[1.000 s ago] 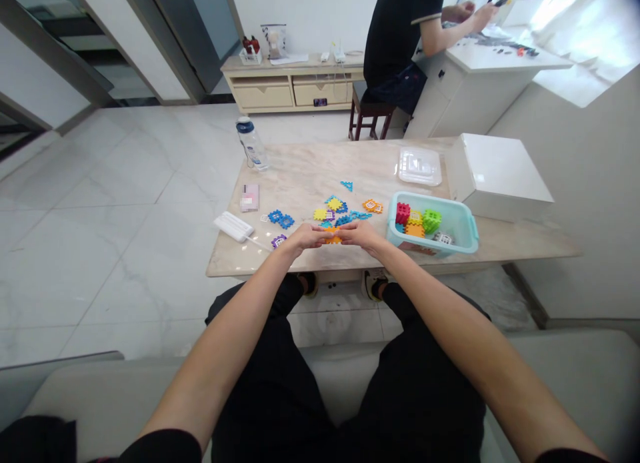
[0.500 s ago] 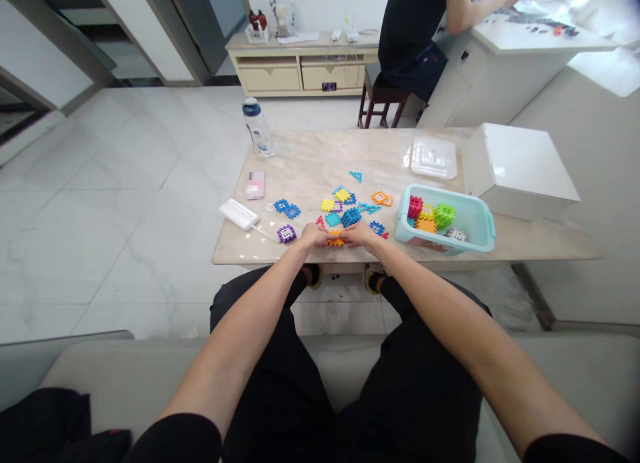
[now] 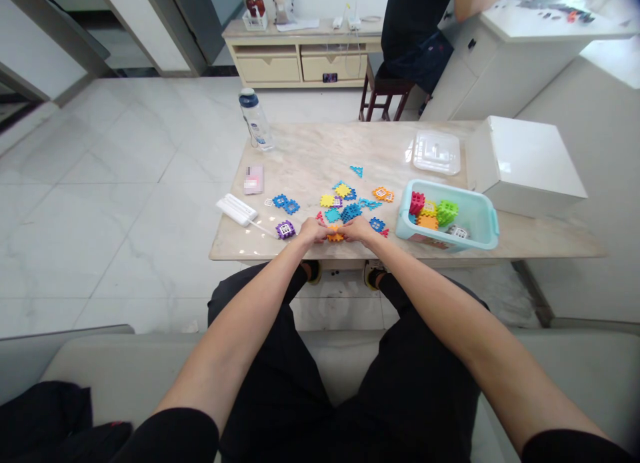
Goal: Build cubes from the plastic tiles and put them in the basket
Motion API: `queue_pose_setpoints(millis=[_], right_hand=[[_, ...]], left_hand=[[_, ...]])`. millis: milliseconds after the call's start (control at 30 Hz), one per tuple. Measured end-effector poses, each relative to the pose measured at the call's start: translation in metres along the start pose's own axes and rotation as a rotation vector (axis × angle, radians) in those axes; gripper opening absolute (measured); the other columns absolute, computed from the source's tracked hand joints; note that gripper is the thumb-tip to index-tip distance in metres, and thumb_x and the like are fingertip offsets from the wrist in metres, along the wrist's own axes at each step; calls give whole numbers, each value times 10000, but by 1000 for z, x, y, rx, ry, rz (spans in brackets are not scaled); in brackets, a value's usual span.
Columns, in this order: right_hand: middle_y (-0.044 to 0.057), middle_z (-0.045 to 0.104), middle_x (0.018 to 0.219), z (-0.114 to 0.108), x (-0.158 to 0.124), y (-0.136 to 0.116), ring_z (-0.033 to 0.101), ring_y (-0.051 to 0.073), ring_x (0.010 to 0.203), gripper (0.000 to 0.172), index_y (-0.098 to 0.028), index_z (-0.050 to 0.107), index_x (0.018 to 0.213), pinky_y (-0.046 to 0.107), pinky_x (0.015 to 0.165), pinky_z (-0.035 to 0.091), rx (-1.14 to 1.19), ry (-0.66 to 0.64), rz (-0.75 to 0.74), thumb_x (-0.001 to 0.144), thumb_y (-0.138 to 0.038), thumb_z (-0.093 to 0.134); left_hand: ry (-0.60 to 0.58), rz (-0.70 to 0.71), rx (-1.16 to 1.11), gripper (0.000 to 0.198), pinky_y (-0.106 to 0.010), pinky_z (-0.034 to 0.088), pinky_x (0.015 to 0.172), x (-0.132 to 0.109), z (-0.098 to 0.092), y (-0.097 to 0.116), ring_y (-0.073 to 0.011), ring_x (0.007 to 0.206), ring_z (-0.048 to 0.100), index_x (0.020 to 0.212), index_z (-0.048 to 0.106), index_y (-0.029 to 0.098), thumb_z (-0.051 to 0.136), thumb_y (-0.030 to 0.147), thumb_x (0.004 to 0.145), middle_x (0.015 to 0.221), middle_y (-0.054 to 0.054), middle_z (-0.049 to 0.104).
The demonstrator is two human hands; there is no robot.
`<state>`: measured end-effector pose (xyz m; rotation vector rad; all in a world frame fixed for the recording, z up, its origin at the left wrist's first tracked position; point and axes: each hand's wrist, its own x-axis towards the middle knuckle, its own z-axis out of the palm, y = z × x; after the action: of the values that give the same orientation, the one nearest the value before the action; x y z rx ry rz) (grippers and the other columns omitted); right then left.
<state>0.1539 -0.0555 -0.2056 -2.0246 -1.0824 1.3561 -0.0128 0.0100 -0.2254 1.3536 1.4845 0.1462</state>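
Observation:
My left hand point(image 3: 311, 231) and my right hand point(image 3: 357, 229) meet at the near edge of the marble table point(image 3: 300, 163). Both pinch an orange toothed plastic tile point(image 3: 335, 235) between them, fingers closed on it. Several loose tiles lie just beyond: a purple one point(image 3: 285, 230) left of my left hand, blue ones point(image 3: 351, 213), yellow ones point(image 3: 327, 200) and an orange one point(image 3: 383, 194). A teal bin point(image 3: 483, 216) to the right of my right hand holds assembled cubes, red point(image 3: 417, 203), orange point(image 3: 428, 220) and green point(image 3: 447, 212).
A white box point(image 3: 525, 163) and a clear lid point(image 3: 437, 152) sit at the table's right rear. A water bottle point(image 3: 255, 120) stands at the far left corner, a white flat device point(image 3: 237, 209) at the near left. Another person sits on a stool point(image 3: 383, 96) behind.
The view has tilted down, so the table sits higher in the picture. My hands have stayed together on the orange tile near the table's front edge.

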Motion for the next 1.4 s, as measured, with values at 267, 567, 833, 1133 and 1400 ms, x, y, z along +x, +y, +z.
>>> queue_pose_setpoints(millis=[267,567,833,1133,1400], right_hand=[[104,740,691,-4,-15,-18,722,211,761,146,-123,768,743,235,695,524,-295,66,10,845,-226,747],[69,681,638,-27,-55,-60,622,158,668,339,-126,722,655,251,661,412,-432,168,-300,936,-293,633],[110,821,972,-66,-86,-70,750,221,947,271,-161,827,933,278,885,532,-191,380,-357,998,-374,673],[111,831,1004,-76,-86,-66,772,233,984,206,-142,837,976,293,928,555,-159,369,-365,979,-259,668],[96,829,992,-75,-84,-66,760,217,952,228,-152,840,974,295,916,558,-143,412,-369,961,-266,642]], left_hand=[[18,-19,33,391,-261,557,631,5,3,-2,-202,702,727,751,660,190,997,312,596,676,-29,710],[5,34,94,387,-267,516,626,5,0,-6,-177,647,680,759,680,195,984,391,622,656,-12,686],[155,164,331,414,-296,497,770,-9,-7,10,-247,914,734,910,661,226,954,375,658,871,-36,759],[203,208,467,445,-310,485,816,-29,6,24,-290,1056,732,1086,657,222,885,372,734,1117,-103,790],[256,261,497,484,-323,498,846,-40,7,26,-294,1094,707,1150,659,217,878,366,745,1195,-116,733]])
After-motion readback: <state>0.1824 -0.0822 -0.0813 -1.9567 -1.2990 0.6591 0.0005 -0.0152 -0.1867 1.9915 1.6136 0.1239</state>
